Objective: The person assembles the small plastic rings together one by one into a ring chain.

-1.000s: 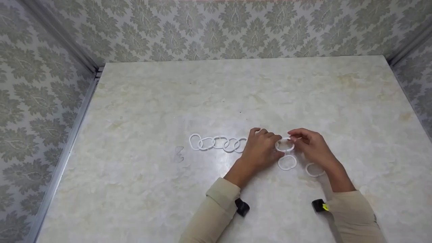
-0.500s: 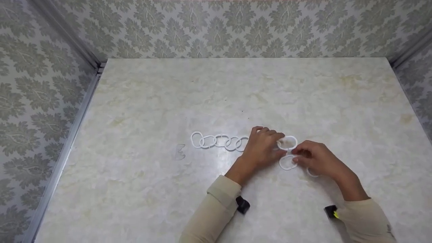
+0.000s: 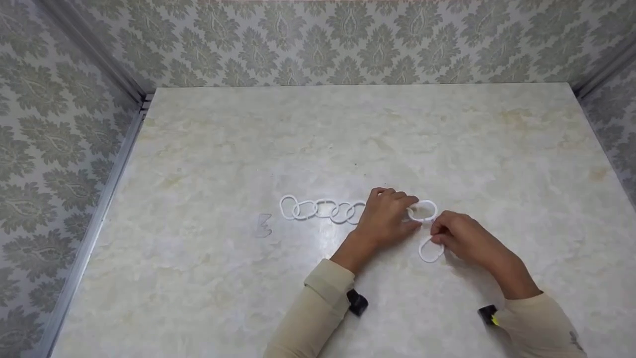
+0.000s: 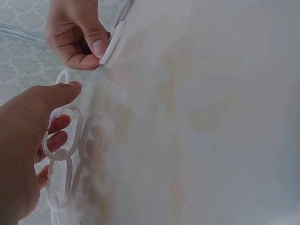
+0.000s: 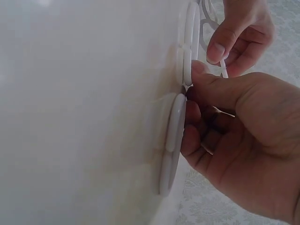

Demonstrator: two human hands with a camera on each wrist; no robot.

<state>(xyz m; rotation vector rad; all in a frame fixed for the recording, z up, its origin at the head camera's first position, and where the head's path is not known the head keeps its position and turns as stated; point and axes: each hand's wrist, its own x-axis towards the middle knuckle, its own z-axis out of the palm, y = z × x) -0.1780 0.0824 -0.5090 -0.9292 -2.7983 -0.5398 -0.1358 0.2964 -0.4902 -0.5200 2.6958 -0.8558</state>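
My left hand [image 3: 383, 219] pinches a white plastic chain link [image 3: 423, 202] between thumb and fingers, at the right end of a joined chain [image 3: 325, 200]. Part of that chain runs hidden under the hand; the left wrist view shows interlocked links [image 4: 77, 127] passing along the fingers. Just to the right, my right hand [image 3: 467, 237] pinches the edge of a loose white link [image 3: 421, 252] with thumb and forefinger, apart from the chain. A second loose link [image 5: 175, 126] lies by the right fingers in the right wrist view; the hand covers it in the head view.
A small clear plastic piece with a jagged edge [image 3: 264, 225] lies left of the chain on the marbled table [image 3: 223, 134]. Patterned walls [image 3: 318, 44] stand behind and at both sides. A black wrist device [image 3: 357, 302] sits at the left cuff.
My right hand has moved from the chain's end link down to the loose link, pinched it and drawn it slightly toward me. The left hand stays in place, holding the chain.
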